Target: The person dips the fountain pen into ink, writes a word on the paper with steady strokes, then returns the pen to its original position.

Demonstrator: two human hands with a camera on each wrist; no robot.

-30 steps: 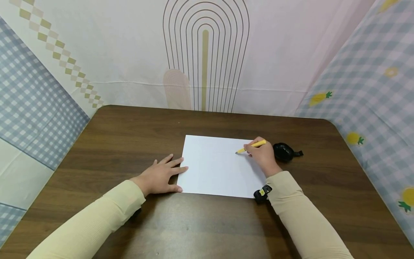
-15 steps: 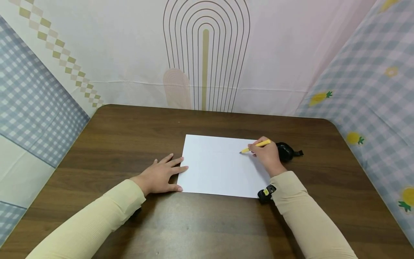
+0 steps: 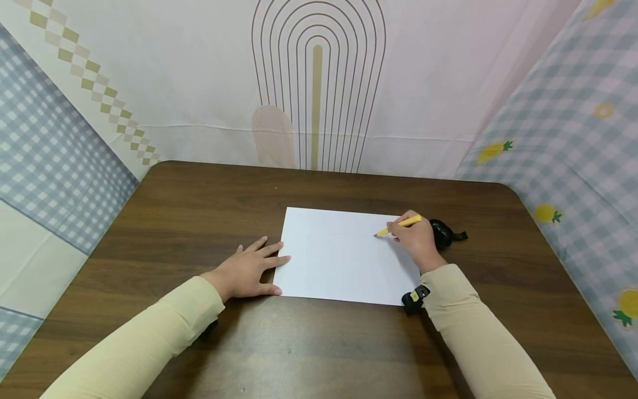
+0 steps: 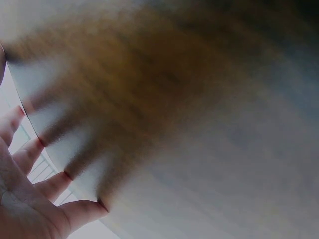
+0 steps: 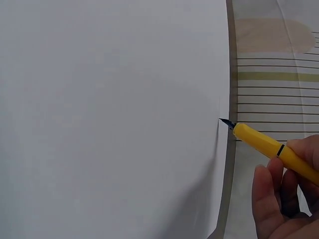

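Observation:
A white sheet of paper lies on the brown table, a faint thin line on its upper part. My right hand pinches a yellow fountain pen between thumb and fingers. In the right wrist view the dark nib of the fountain pen meets the paper at the end of that thin line. With fingers spread, my left hand rests on the table, its fingertips on the paper's left edge. The left wrist view shows this left hand with straight fingers touching the surface.
A shiny black rounded object with a short tail lies just beyond my right hand, partly hidden by it. The wooden table ends at a patterned white cloth; checked cloths hang at both sides.
My right hand and the fountain pen have slid to the right along the thin line, covering more of the black object. The left hand and the paper have stayed put.

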